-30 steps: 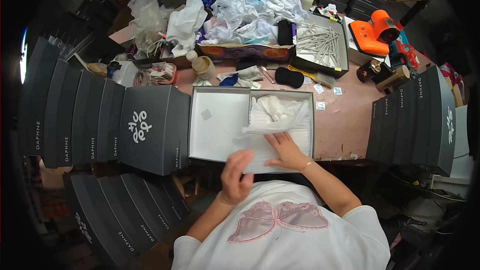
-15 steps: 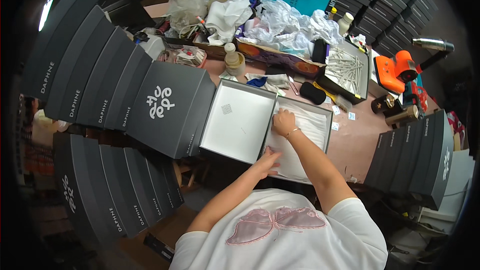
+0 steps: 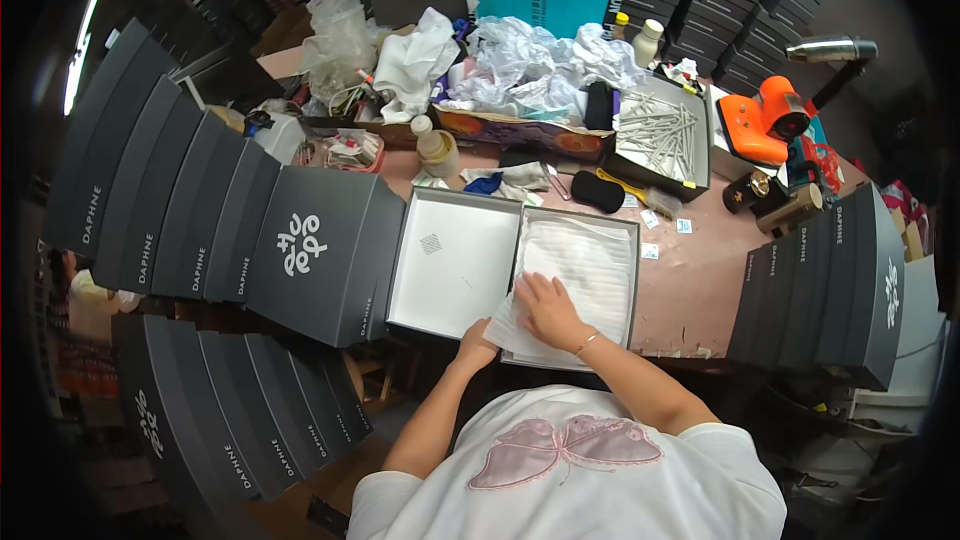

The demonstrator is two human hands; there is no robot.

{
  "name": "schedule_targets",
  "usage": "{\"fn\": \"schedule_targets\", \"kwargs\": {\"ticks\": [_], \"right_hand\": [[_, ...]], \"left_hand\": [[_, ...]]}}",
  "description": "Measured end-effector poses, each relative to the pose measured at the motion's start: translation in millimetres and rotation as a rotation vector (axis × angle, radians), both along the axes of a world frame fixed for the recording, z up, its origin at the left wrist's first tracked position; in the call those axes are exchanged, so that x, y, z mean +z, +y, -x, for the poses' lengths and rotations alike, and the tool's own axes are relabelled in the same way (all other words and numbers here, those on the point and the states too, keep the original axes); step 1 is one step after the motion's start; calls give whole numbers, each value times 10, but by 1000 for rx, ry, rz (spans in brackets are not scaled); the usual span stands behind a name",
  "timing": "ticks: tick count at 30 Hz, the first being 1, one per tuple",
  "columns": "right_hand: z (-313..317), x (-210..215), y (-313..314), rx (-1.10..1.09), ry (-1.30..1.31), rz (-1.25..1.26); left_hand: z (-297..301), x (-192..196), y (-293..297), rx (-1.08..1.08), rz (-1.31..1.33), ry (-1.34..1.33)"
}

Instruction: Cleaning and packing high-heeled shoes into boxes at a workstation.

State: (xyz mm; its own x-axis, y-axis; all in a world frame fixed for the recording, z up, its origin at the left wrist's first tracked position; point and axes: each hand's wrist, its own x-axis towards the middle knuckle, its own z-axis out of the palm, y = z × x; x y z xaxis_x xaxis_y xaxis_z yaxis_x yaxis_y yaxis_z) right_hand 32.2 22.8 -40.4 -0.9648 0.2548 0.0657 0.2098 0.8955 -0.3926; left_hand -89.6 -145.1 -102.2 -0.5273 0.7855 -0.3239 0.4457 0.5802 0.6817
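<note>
An open dark grey shoebox lies on the table with white tissue paper covering what is inside. My right hand rests on the paper near the box's left side, fingers spread. A corner of the paper sticks out over the near left edge. Left of the box is its lid, white inside, turned upward. My left hand grips the lid at its near right corner, its fingertips partly hidden there.
Dark shoeboxes stand in stacks at left, with another stack at right. Behind lie a black sponge, a brush, a glue bottle, crumpled paper and a tray of white sticks. An orange tool stands far right.
My right hand has moved nearer and opened flat on the paper. My left hand has moved left from the paper to the lid's corner. The whole view has shifted slightly.
</note>
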Motion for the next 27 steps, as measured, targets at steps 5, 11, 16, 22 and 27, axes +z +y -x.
{"fn": "schedule_targets", "kwargs": {"ticks": [5, 11, 16, 22, 27], "right_hand": [[-103, -162, -140, 79, -151, -351], [-140, -284, -14, 38, 36, -159], [-711, 498, 164, -156, 169, 513], [-930, 871, 506, -543, 299, 964], [-1176, 473, 806, -790, 217, 1142]], "left_hand": [[132, 45, 169, -209, 200, 34], [-73, 229, 203, -65, -36, 255], [303, 1672, -422, 360, -730, -503], [191, 1315, -468, 621, -834, -1420], [-197, 425, -10, 59, -406, -25]]}}
